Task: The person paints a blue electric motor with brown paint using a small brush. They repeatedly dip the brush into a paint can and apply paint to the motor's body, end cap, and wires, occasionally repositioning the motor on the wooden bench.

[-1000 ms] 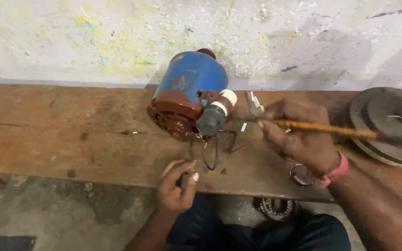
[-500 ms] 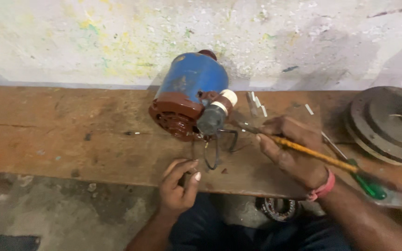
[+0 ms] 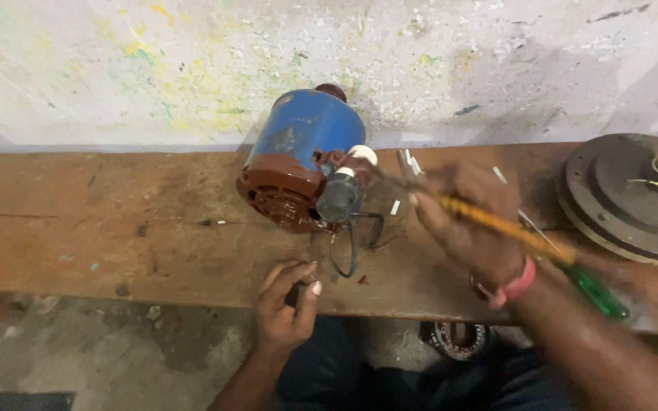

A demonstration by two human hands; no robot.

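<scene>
motor on bench, against wall | disc right | bearing, perhaps, below bench edge

Left hand fingers curled; right hand fisted, blurred.

No package, label, sign or screen shows anywhere near the left hand or the right hand. The things about both hands carry only bare paint and rust (no sticker or printed tag).
</scene>
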